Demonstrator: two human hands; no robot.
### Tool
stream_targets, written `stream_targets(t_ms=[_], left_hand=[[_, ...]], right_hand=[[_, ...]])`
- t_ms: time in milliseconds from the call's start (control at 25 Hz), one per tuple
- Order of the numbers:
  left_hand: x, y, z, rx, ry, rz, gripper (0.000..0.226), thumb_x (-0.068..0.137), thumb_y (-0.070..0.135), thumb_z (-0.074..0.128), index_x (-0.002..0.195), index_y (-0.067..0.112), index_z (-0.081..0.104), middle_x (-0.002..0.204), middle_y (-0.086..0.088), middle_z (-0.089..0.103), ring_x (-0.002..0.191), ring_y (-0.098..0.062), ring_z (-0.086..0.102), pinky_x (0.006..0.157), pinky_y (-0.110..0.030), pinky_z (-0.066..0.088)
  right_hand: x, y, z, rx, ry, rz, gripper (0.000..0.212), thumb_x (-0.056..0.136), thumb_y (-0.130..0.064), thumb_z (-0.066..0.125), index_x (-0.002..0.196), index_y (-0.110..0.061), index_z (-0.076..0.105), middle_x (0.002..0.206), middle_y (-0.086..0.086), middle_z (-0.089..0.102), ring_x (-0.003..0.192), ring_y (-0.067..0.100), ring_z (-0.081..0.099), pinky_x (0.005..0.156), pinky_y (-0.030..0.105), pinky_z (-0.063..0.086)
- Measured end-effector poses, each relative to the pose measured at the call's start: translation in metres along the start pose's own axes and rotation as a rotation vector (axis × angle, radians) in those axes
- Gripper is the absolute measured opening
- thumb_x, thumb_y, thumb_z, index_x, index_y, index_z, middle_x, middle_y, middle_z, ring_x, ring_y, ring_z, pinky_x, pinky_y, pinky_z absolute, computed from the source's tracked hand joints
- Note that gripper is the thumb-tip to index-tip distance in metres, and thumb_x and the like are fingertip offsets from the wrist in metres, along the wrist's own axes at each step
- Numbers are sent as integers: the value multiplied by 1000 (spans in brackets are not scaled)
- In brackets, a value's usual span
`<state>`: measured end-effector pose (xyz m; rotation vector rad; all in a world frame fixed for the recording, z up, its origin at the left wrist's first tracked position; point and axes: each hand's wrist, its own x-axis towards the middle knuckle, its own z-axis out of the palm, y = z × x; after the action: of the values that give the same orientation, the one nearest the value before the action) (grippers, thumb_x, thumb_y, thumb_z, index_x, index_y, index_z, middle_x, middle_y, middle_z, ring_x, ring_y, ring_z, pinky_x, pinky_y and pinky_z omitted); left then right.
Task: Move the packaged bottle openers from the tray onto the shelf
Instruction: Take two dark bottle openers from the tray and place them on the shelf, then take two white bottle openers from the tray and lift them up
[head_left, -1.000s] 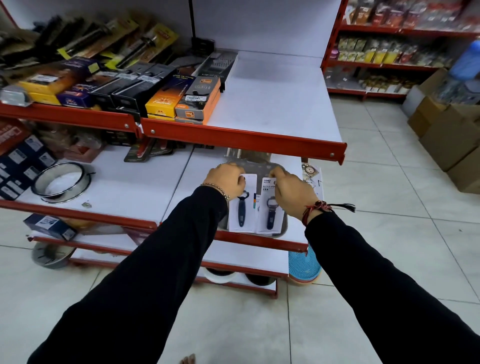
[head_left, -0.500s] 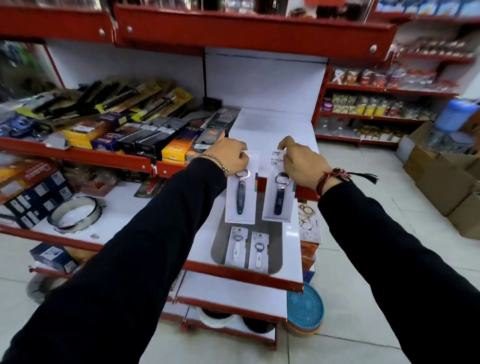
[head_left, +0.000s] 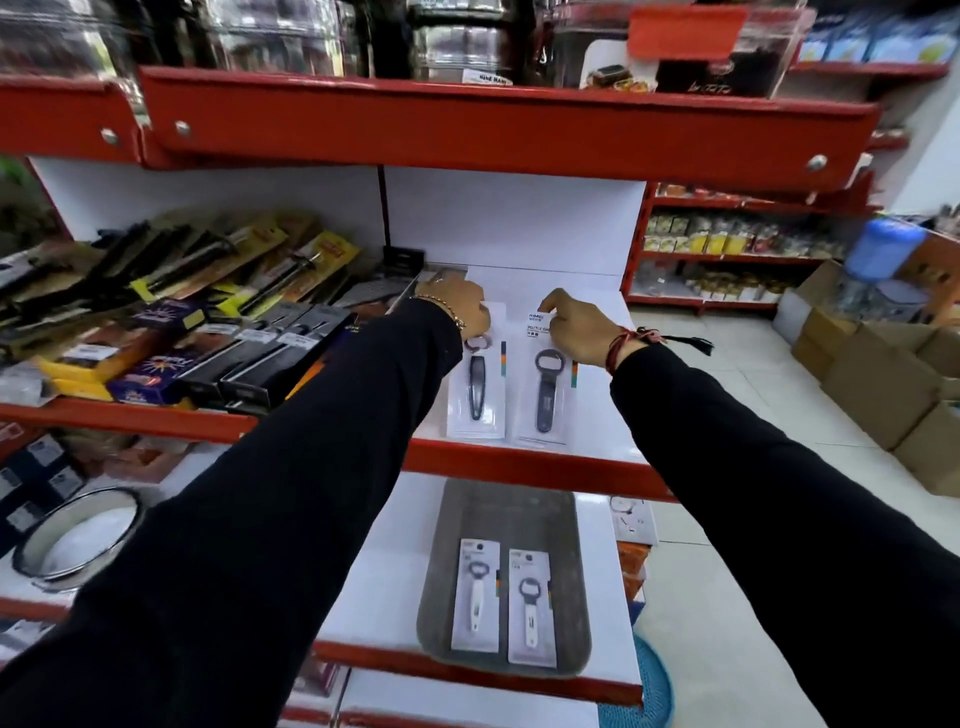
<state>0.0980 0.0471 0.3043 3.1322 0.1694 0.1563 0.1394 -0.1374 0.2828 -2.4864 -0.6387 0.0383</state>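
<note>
Hands first: the left hand (head_left: 460, 306) is pinched on the top edge of a carded dark-handled opener (head_left: 477, 382), and the right hand (head_left: 576, 332) is pinched likewise on the top of a second dark-handled opener (head_left: 545, 392) just beside it. Both cards lie flat, or very nearly so, on the white middle shelf (head_left: 582, 291), side by side, their lower edges close to the red front lip; whether they are fully down cannot be told. Each card runs front to back — header away from the person, handle end toward the lip, opener ring at the far end beneath the fingers. Judged from this, the placing step is all but done and release is what remains. The relation that governs the coming move lies below and toward the person: the grey tray (head_left: 452, 571) sits on the next shelf down, directly under the two hands, holding two white-handled openers, the left white opener (head_left: 476, 597) and the right white opener (head_left: 530, 608). These lie parallel, long axes also front to back, headers at the far end, rings pointing away. Each hand stands roughly over its own pack — left over left, right over right — so neither is clearly nearer. The red lip of the middle shelf lies between hands and tray, so a return reach would, in my judgement, need to draw back over it before dropping.
</note>
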Motion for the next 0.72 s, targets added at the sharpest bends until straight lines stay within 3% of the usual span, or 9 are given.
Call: stream_targets(t_ms=[80,160,240,360,520,720], left_hand=[[15,-4,15,34,-80,-7,37,94,24,42,120,10,63,131,-14,61,127,-33,52,110,-44,35],[20,-7,29,57,-144,-16,35,94,26,40,113,12,66,122,-9,66,124,-31,54,119,-53,16],[18,-10,41,132,-136,-12,35,92,32,39,99,17,70,104,-3,70,120,-30,57,119,-63,-7],[11,-13,53,198,-71,17,31,88,38,47,99,26,74,97,3,74,122,-28,57,112,-65,-23],[1,-11,60,175,-22,55,24,88,37,52,97,33,74,93,9,75,118,-22,60,108,-63,-29],[-22,-5,52,77,10,78,31,93,34,47,115,34,69,121,4,67,123,-22,58,116,-63,-19]], right_hand=[[18,4,14,4,-38,24,37,91,-5,33,124,-7,49,97,14,58,76,28,53,53,24,40],[28,7,30,0,-91,48,35,90,-7,35,122,-9,50,105,18,61,80,29,54,58,27,43],[31,12,46,-39,-114,68,35,89,-11,37,120,-13,53,114,19,63,89,31,57,72,32,47],[29,18,58,-251,-76,60,37,89,-19,42,121,-22,61,128,11,55,117,32,52,91,40,45],[22,17,57,-343,-66,53,35,91,-21,44,117,-31,66,129,0,59,120,26,56,94,38,45],[-12,10,45,-308,13,47,37,94,-25,42,126,-28,61,126,0,66,117,27,59,99,40,46]])
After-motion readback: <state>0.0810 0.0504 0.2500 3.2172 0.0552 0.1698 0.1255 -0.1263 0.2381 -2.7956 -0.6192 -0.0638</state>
